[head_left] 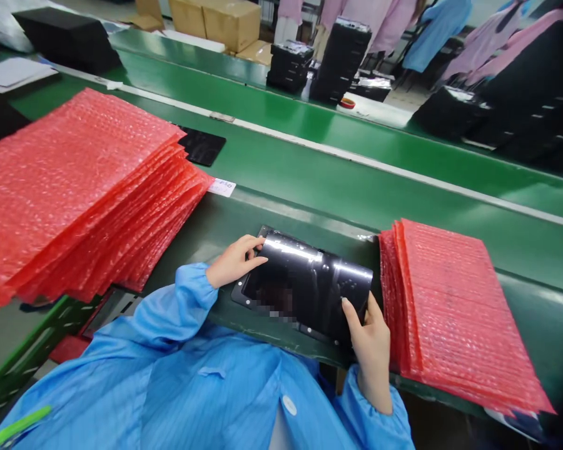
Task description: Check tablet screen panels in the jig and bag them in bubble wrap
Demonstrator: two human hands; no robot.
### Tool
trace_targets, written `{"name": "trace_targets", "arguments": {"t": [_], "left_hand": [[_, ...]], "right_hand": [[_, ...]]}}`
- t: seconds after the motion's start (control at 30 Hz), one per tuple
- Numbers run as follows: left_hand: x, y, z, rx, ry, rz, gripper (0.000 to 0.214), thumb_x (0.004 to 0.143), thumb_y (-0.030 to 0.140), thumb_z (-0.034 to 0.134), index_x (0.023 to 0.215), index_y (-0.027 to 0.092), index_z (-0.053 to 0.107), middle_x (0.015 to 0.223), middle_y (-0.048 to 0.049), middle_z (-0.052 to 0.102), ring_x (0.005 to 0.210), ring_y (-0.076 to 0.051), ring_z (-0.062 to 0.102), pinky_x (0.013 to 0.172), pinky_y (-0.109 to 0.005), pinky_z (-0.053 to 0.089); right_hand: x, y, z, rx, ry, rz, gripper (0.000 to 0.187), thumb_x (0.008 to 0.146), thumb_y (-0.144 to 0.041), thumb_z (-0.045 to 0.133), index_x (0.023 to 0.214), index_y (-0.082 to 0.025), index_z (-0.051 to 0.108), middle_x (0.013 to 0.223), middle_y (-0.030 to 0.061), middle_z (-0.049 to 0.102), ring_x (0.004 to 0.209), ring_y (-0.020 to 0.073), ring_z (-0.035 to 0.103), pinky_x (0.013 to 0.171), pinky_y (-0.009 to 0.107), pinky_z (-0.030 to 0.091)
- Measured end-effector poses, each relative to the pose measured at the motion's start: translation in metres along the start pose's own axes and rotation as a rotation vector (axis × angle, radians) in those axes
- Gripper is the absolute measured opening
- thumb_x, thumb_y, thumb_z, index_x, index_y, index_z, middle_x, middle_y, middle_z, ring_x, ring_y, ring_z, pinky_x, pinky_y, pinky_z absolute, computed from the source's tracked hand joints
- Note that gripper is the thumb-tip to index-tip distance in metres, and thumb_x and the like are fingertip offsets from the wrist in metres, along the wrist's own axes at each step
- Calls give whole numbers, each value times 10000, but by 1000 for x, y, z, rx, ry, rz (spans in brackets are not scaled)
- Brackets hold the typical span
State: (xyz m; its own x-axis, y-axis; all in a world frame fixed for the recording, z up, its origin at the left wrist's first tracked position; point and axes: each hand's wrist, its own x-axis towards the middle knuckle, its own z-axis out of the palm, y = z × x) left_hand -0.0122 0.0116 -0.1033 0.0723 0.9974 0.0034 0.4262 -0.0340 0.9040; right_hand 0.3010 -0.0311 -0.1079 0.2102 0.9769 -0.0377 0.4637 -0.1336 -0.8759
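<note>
A glossy black panel lies on the near edge of the green workbench, right in front of me. My left hand grips its left end, fingers curled over the top corner. My right hand holds the panel's lower right corner, thumb on the shiny face. A tall fanned stack of red bubble-wrap bags rests to the left. A lower stack of red bubble-wrap bags sits against the panel's right side.
A green conveyor belt runs across behind the bench, with a flat black sheet and a small white label near it. Stacks of black trays, cardboard boxes and people in pink and blue coats stand beyond.
</note>
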Motion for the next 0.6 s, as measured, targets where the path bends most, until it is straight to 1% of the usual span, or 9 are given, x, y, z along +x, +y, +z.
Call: {"name": "trace_targets", "arguments": {"t": [0.07, 0.17, 0.3, 0.47, 0.6], "left_hand": [[0, -6, 1, 50, 6, 37, 358, 807, 345, 633, 1138, 208, 642, 970, -43, 570, 666, -119, 519, 608, -267, 452], [0, -10, 2, 51, 10, 26, 349, 817, 341, 617, 1139, 207, 633, 955, -36, 556, 661, -119, 515, 644, -277, 452], [1, -11, 3, 47, 5, 24, 346, 817, 328, 619, 1135, 192, 631, 948, -36, 554, 662, -126, 511, 682, -292, 452], [2, -14, 2, 67, -2, 51, 343, 827, 326, 608, 1142, 193, 624, 956, -36, 558, 645, -122, 503, 720, -307, 459], [-1, -11, 3, 165, -20, 54, 366, 860, 337, 573, 1205, 218, 603, 1015, -52, 565, 673, -138, 535, 731, -308, 473]], "right_hand": [[-1, 2, 2, -13, -8, -2, 695, 833, -484, 645, 1444, -236, 427, 1309, 86, 631, 1209, 261, 582, 1071, 429, 408], [-2, 2, 3, -44, -11, 1, 703, 831, -484, 648, 1450, -242, 417, 1285, 81, 649, 1178, 266, 605, 1048, 430, 428], [-3, 2, 4, -60, -1, 0, 699, 832, -481, 648, 1450, -251, 417, 1288, 78, 648, 1176, 264, 608, 1038, 419, 434], [-4, 3, 5, -76, 11, 6, 696, 825, -488, 649, 1438, -236, 438, 1231, 83, 681, 1129, 270, 633, 1011, 420, 450], [-2, 4, 3, -124, 20, -22, 724, 815, -528, 639, 1442, -232, 432, 1249, 89, 669, 1129, 279, 631, 988, 408, 458]]}}
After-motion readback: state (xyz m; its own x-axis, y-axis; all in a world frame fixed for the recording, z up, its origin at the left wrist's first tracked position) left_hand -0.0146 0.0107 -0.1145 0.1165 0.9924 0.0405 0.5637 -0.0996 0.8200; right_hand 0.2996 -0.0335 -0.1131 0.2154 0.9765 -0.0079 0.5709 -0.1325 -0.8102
